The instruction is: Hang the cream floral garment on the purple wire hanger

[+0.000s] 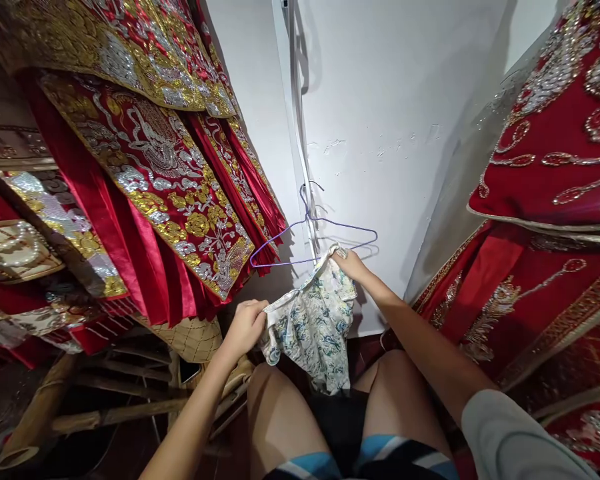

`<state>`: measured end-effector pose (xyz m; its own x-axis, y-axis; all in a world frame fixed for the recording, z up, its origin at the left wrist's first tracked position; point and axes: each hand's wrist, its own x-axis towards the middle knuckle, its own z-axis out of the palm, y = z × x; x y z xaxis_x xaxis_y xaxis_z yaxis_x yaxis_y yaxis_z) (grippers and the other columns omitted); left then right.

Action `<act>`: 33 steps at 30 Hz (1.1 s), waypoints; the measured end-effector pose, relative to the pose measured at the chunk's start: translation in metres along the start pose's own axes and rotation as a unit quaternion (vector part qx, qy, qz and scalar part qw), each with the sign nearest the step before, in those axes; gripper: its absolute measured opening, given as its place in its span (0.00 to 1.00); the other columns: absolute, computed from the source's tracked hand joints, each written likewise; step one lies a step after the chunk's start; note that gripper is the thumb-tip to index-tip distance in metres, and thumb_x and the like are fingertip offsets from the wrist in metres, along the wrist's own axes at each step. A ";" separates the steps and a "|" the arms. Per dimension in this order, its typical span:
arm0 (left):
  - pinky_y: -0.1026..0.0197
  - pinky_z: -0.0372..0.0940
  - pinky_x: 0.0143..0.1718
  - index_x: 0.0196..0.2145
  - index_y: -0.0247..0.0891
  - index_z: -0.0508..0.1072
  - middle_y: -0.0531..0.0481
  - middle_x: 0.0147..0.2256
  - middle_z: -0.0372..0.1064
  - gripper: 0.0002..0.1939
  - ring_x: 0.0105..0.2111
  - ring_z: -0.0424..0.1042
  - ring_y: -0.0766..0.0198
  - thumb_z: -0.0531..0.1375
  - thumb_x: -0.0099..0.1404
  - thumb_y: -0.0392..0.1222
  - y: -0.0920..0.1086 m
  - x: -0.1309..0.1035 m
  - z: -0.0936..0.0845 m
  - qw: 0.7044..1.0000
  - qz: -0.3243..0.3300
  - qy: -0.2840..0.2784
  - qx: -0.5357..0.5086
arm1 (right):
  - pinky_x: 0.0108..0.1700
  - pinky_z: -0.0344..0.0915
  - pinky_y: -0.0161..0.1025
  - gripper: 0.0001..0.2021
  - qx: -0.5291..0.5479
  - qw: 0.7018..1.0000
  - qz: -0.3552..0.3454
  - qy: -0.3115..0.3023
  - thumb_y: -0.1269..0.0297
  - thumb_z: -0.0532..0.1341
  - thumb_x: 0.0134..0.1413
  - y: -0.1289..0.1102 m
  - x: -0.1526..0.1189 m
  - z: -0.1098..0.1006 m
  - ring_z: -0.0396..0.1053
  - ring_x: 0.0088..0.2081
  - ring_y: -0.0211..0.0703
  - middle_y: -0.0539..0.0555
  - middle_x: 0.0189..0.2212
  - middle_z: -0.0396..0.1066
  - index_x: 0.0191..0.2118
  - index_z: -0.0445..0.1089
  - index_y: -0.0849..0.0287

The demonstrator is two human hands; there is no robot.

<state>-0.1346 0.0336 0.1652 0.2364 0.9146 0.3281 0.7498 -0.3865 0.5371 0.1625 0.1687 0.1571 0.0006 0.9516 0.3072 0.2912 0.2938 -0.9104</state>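
Observation:
A white garment [313, 320] with a blue and green floral pattern hangs between my two hands, above my knees. Its banded upper edge is stretched on a slant, higher at the right. My left hand [247, 325] is closed on the left end of that edge, and my right hand [349, 264] pinches the right end. Whether it is shorts, a skirt or a top cannot be told from its folds. Just behind and above it, a purple wire hanger [314, 219] hangs by a white upright pole, with nothing on it.
Red costumes with gold and silver embroidery [180, 200] hang at the left, close to my left arm. More beaded red garments [555, 167] hang at the right. A white wall [395, 87] stands ahead. A bamboo frame [125, 410] sits low at the left.

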 end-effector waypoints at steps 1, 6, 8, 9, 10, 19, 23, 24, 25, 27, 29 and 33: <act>0.59 0.57 0.35 0.19 0.41 0.62 0.50 0.22 0.63 0.12 0.29 0.65 0.56 0.51 0.59 0.36 -0.007 0.004 -0.003 0.999 -0.011 0.007 0.034 | 0.29 0.53 0.35 0.14 -0.006 1.000 -0.005 0.001 0.56 0.60 0.50 0.000 -0.006 -0.004 0.55 0.24 0.38 0.45 0.17 0.57 0.21 0.62 0.57; 0.57 0.61 0.46 0.34 0.43 0.75 0.47 0.39 0.76 0.13 0.44 0.71 0.52 0.52 0.60 0.34 -0.031 0.027 -0.004 0.989 -0.100 0.107 -0.020 | 0.27 0.45 0.35 0.16 -0.039 0.998 -0.049 0.025 0.59 0.58 0.51 -0.014 -0.038 -0.035 0.48 0.23 0.34 0.43 0.17 0.48 0.19 0.52 0.55; 0.57 0.61 0.50 0.41 0.43 0.76 0.47 0.45 0.75 0.14 0.48 0.71 0.53 0.51 0.63 0.37 -0.025 0.040 0.001 0.975 -0.082 0.176 -0.105 | 0.26 0.45 0.35 0.16 -0.062 0.996 -0.048 0.038 0.60 0.57 0.51 -0.021 -0.045 -0.041 0.47 0.23 0.34 0.43 0.17 0.47 0.19 0.51 0.55; 0.57 0.61 0.52 0.43 0.42 0.76 0.46 0.47 0.75 0.15 0.49 0.71 0.54 0.51 0.65 0.39 -0.019 0.048 0.004 0.966 -0.072 0.207 -0.139 | 0.26 0.45 0.35 0.16 -0.069 0.996 -0.045 0.041 0.60 0.57 0.50 -0.024 -0.048 -0.042 0.48 0.23 0.34 0.44 0.17 0.47 0.18 0.52 0.55; 0.57 0.61 0.52 0.44 0.41 0.75 0.46 0.47 0.74 0.15 0.49 0.71 0.55 0.50 0.66 0.41 -0.011 0.056 0.006 0.956 -0.065 0.234 -0.164 | 0.26 0.45 0.35 0.16 -0.070 0.996 -0.042 0.041 0.60 0.58 0.50 -0.027 -0.051 -0.041 0.48 0.22 0.34 0.44 0.17 0.48 0.18 0.52 0.55; 0.61 0.63 0.37 0.42 0.37 0.76 0.51 0.30 0.71 0.19 0.31 0.67 0.60 0.49 0.60 0.36 0.028 0.112 -0.008 0.982 0.011 0.163 -0.090 | 0.42 0.65 0.39 0.14 0.046 0.992 -0.100 0.059 0.65 0.60 0.49 -0.039 -0.068 -0.038 0.69 0.37 0.46 0.53 0.33 0.74 0.43 0.75 0.56; 0.60 0.61 0.37 0.41 0.40 0.75 0.51 0.31 0.70 0.18 0.30 0.67 0.60 0.48 0.61 0.35 0.021 0.110 -0.022 0.990 0.024 0.138 -0.035 | 0.41 0.66 0.41 0.24 -0.002 0.978 -0.102 0.184 0.65 0.64 0.47 -0.032 -0.051 -0.073 0.70 0.37 0.48 0.56 0.37 0.76 0.53 0.71 0.58; 0.60 0.61 0.38 0.41 0.40 0.74 0.50 0.32 0.71 0.17 0.32 0.68 0.60 0.48 0.61 0.35 0.018 0.111 -0.025 0.990 0.031 0.139 -0.019 | 0.40 0.67 0.42 0.20 -0.029 0.978 -0.103 0.181 0.64 0.65 0.47 -0.031 -0.045 -0.084 0.70 0.37 0.49 0.56 0.36 0.76 0.48 0.74 0.59; 0.59 0.61 0.40 0.40 0.40 0.74 0.49 0.33 0.70 0.16 0.34 0.68 0.58 0.48 0.62 0.35 0.016 0.111 -0.029 0.989 0.037 0.143 -0.004 | 0.39 0.67 0.43 0.14 -0.056 0.980 -0.099 0.165 0.62 0.64 0.48 -0.032 -0.038 -0.096 0.71 0.36 0.50 0.56 0.33 0.76 0.41 0.76 0.60; 0.57 0.61 0.44 0.38 0.39 0.73 0.46 0.36 0.68 0.13 0.40 0.68 0.55 0.49 0.63 0.37 0.012 0.114 -0.036 0.984 0.048 0.171 0.020 | 0.35 0.66 0.43 0.10 -0.083 0.990 -0.065 0.096 0.59 0.64 0.49 -0.038 -0.027 -0.117 0.71 0.32 0.50 0.55 0.26 0.74 0.28 0.76 0.61; 0.56 0.61 0.45 0.38 0.39 0.71 0.45 0.39 0.66 0.09 0.42 0.66 0.55 0.52 0.63 0.39 0.009 0.119 -0.042 0.974 0.035 0.221 0.018 | 0.31 0.66 0.43 0.13 -0.047 0.999 -0.002 -0.018 0.56 0.67 0.46 -0.047 -0.018 -0.133 0.71 0.28 0.49 0.54 0.22 0.73 0.24 0.74 0.62; 0.59 0.60 0.40 0.34 0.39 0.65 0.49 0.35 0.64 0.06 0.34 0.64 0.60 0.59 0.60 0.41 0.016 0.130 -0.040 0.958 -0.053 0.280 -0.027 | 0.34 0.71 0.48 0.16 0.103 0.988 0.062 -0.093 0.53 0.69 0.47 -0.051 -0.019 -0.131 0.75 0.32 0.54 0.57 0.29 0.77 0.35 0.77 0.63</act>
<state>-0.1165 0.1417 0.2481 -0.2193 0.7483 0.6261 0.7151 -0.3133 0.6248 0.2731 0.1236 0.2336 -0.1579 0.9758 0.1514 0.0993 0.1682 -0.9807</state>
